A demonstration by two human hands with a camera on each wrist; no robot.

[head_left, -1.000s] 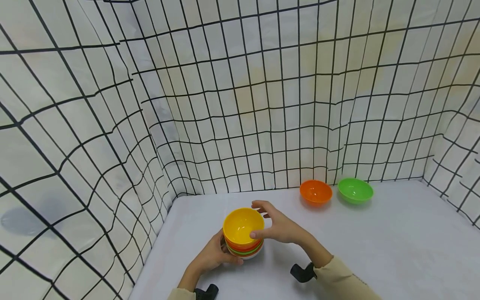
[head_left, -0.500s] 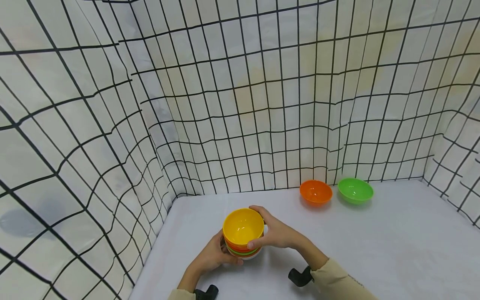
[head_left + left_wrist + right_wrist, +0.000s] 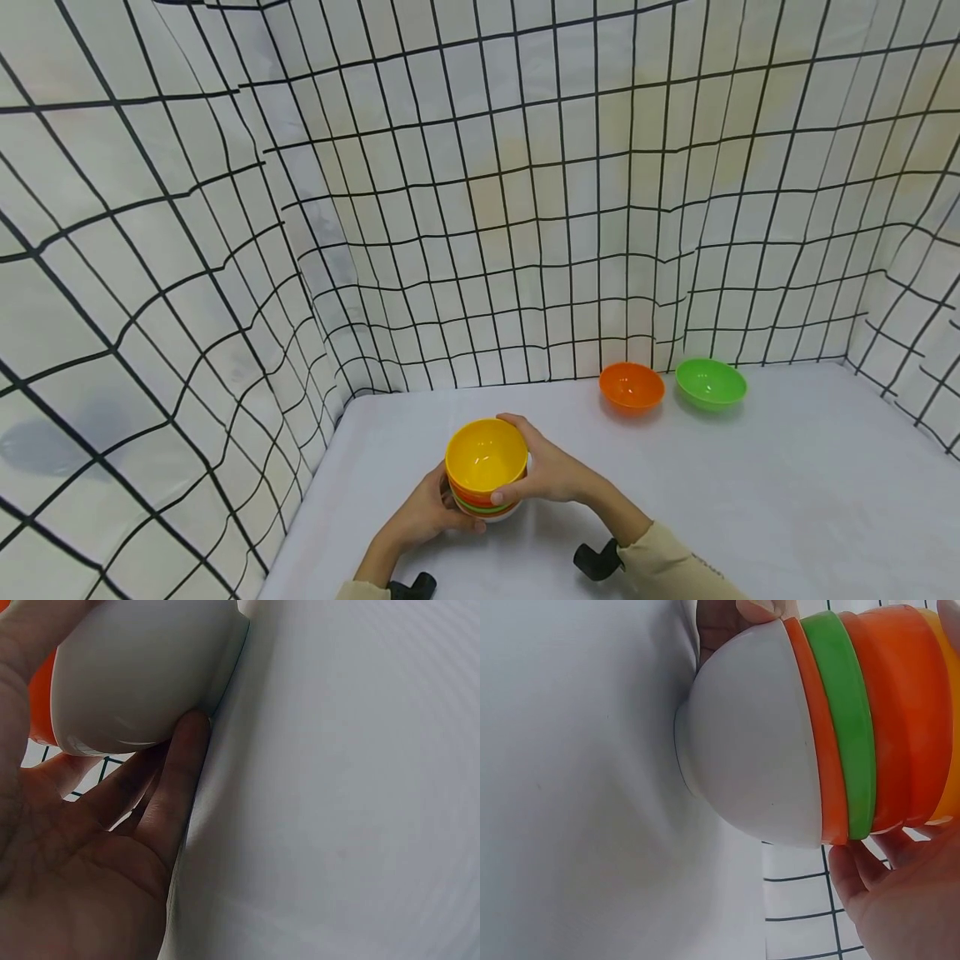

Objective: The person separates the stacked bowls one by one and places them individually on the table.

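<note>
A stack of bowls stands on the white table near its front middle. Topmost is a yellow bowl (image 3: 486,454); in the right wrist view orange bowls (image 3: 900,720), a green bowl (image 3: 845,724) and a white bowl (image 3: 750,742) at the base show beneath it. The left hand (image 3: 422,512) holds the stack low on its left side, thumb in front, fingers around the white bowl in the left wrist view. From the right, the right hand (image 3: 555,471) grips the upper bowls, thumb at the near side and fingers at the far side. Some fingertips are hidden behind the bowls.
An orange bowl (image 3: 632,387) and a green bowl (image 3: 710,383) sit apart from the stack at the table's back right. White walls with a black grid (image 3: 525,250) rise behind and beside the white-covered table (image 3: 787,500).
The right hand's fingers, earlier spread beside the stack, have closed onto its right side, and the thumb has moved down slightly. The left hand and the stack have hardly moved.
</note>
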